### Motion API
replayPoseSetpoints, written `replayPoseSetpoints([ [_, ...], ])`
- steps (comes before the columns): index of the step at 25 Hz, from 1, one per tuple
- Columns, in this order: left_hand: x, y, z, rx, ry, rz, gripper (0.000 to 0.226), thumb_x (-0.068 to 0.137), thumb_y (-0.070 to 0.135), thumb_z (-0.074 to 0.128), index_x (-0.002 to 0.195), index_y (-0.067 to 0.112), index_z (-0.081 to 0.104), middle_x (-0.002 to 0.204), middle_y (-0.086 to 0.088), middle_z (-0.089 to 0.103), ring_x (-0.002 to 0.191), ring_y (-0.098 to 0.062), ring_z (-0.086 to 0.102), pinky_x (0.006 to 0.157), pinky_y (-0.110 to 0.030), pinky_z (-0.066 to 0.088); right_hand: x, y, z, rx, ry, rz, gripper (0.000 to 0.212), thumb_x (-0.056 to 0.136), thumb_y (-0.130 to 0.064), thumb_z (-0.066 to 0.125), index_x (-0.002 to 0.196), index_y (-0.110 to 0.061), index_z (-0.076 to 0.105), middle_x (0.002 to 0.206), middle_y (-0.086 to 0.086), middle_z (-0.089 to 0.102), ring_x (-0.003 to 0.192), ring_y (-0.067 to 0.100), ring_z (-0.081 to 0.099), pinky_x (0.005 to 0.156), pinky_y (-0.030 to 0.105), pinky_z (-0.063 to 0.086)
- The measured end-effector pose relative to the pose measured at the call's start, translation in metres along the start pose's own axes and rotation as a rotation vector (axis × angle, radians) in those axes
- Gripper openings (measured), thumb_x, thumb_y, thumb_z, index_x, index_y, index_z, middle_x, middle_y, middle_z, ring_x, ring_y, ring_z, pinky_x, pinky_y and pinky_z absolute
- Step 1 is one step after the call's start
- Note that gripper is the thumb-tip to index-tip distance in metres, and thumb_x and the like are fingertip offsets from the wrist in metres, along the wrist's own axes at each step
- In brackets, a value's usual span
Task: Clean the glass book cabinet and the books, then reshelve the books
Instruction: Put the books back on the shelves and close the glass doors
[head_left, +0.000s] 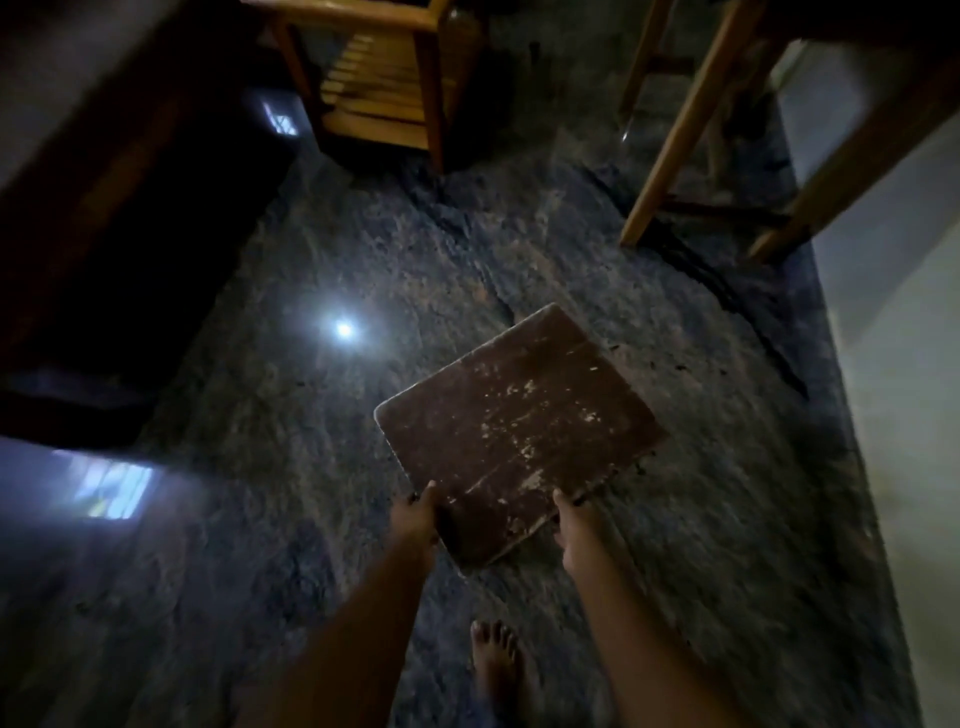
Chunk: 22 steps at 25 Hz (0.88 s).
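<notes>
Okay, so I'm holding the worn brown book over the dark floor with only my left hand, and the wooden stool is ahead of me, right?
Not quite. The head view shows both hands on the worn brown book: the left hand grips its near left edge, the right hand its near right edge. The dark floor below and wooden stool ahead are right.

left grip (414, 522): pinching book (519, 426) edge | right grip (575, 538): same | both arms extended forward
</notes>
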<state>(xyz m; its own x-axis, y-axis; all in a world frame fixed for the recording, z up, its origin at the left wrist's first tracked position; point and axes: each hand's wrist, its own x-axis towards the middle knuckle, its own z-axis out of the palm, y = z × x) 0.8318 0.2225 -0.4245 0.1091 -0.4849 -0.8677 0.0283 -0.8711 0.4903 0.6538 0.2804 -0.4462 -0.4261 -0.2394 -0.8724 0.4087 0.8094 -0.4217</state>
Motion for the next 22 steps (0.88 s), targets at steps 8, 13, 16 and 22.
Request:
replayPoseSetpoints([
  [8,0.022,-0.023,-0.099,-0.113,0.028,-0.022,0.018,0.092,0.009,0.056,0.107,0.0,0.058,0.098,-0.013,0.062,0.071,-0.018,0.058,0.061,-0.03,0.049,-0.031,0.055,0.066,-0.332,0.098,-0.127,0.051,0.089,-0.038,0.058,0.112,0.007,0.058,0.117,0.024,0.061,0.107,0.038,0.057,0.092,0.049,0.046],
  [13,0.001,-0.084,-0.282,-0.171,0.229,-0.051,0.018,0.095,0.013,0.052,0.106,0.0,0.059,0.09,-0.011,0.061,0.067,-0.018,0.054,0.06,-0.027,0.045,-0.152,0.135,0.18,-0.622,-0.058,-0.139,0.046,0.093,-0.032,0.053,0.12,0.006,0.055,0.124,0.019,0.058,0.114,0.032,0.055,0.085,0.029,0.044],
  [16,-0.021,-0.131,-0.399,-0.287,0.376,-0.091,0.026,0.094,0.016,0.055,0.112,-0.002,0.06,0.097,-0.014,0.061,0.069,-0.022,0.055,0.064,-0.03,0.045,-0.217,0.203,0.256,-0.642,-0.218,-0.045,0.046,0.093,-0.025,0.055,0.129,0.003,0.047,0.132,0.016,0.052,0.119,0.03,0.051,0.084,0.029,0.043],
  [22,-0.091,-0.191,-0.535,-0.447,0.468,-0.115,0.035,0.096,0.015,0.05,0.13,0.008,0.047,0.125,-0.014,0.056,0.111,-0.032,0.056,0.094,-0.045,0.046,-0.331,0.274,0.318,-0.623,-0.543,0.073,0.05,0.097,-0.018,0.048,0.143,-0.007,0.029,0.142,0.013,0.04,0.121,0.024,0.046,0.094,0.033,0.042],
])
